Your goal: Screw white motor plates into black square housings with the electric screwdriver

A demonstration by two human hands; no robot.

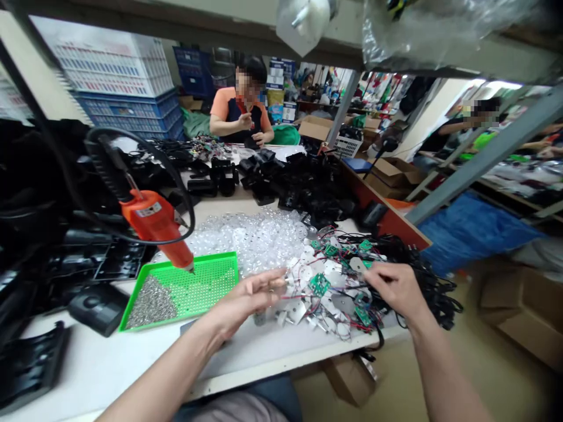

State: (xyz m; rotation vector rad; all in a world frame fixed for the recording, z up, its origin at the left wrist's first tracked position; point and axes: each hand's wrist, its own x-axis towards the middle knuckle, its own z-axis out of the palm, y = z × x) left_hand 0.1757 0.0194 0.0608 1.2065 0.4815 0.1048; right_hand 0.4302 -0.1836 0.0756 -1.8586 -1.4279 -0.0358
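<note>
The person's left hand (250, 299) reaches in from the lower centre, its fingers loosely together and its fingertips (278, 280) pinching a thin wire end, though the grip is too small to read exactly. The right hand (396, 287) sits just to the right, with thumb and forefinger pinched on a thin wire above the pile. Between the 2 hands lies a jumbled heap of white metal plates wired to small green circuit boards (332, 287), on a white work table (97, 375). Thick black cables (424, 275) tangle against the heap's right side.

To the left, a bright green perforated plastic tray (206, 281) holds a mound of small silver screws (152, 302). An orange electric screwdriver (156, 221) hangs just above the tray's corner, its black cord looping around it. Behind the heap spreads a pile of clear plastic domes (246, 241), and beyond that lie black plastic housings (281, 187), with more stacked along the left of the frame. At upper centre, a co-worker in an orange-and-navy shirt (241, 114) sits across the table. Blue crates (129, 111) stand at upper left, and cardboard boxes (391, 177) sit at right.
</note>
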